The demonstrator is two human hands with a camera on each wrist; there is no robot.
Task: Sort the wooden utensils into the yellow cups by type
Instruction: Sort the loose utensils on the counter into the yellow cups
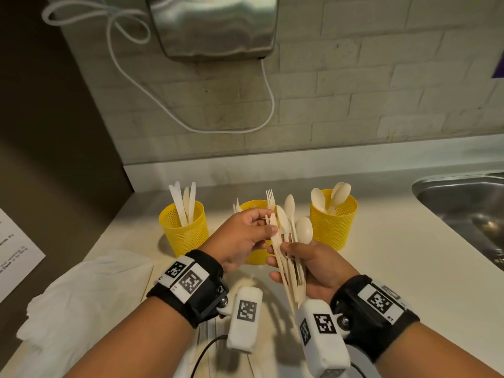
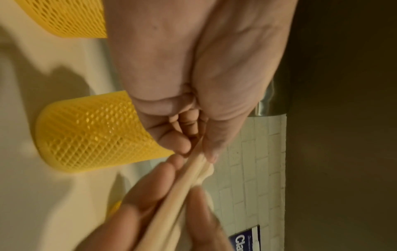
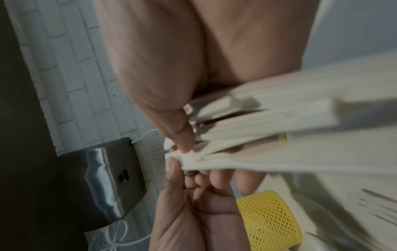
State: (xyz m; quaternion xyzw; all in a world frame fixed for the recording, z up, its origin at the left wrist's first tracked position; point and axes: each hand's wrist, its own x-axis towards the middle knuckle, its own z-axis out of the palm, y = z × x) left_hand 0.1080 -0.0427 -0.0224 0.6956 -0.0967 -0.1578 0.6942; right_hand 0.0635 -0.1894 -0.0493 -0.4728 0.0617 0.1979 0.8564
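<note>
A pale countertop (image 1: 395,268) runs under a grey brick wall, where a steel hand dryer (image 1: 212,25) hangs with a white cord (image 1: 268,85) looping below it. A steel sink (image 1: 469,208) is set into the counter's right edge, and a crumpled white cloth (image 1: 90,296) lies at its near left, beside a printed sheet (image 1: 16,249) at the left edge.

Three yellow mesh cups stand in a row toward the back edge. The left cup (image 1: 184,230) holds pale knives upright, the right cup (image 1: 333,219) holds pale spoons with bowls up, and the middle cup (image 1: 255,205) is largely hidden behind the hands, with fork tines showing at its left rim.

A bundle of utensils (image 1: 289,241) is held above the counter in front of the middle cup, handles fanned down toward the person: pale, flat-handled spoons, a fork and a knife-like piece, all cream in colour.

The right hand (image 1: 308,266) wraps its fingers and thumb round the bundle's handles, which cross its palm. The left hand (image 1: 245,236) meets the bundle from the left and pinches one flat piece between thumb and forefinger near the upper part, its other fingers curled behind. In the right wrist view that pinch sits at the tip of the fanned handles.
</note>
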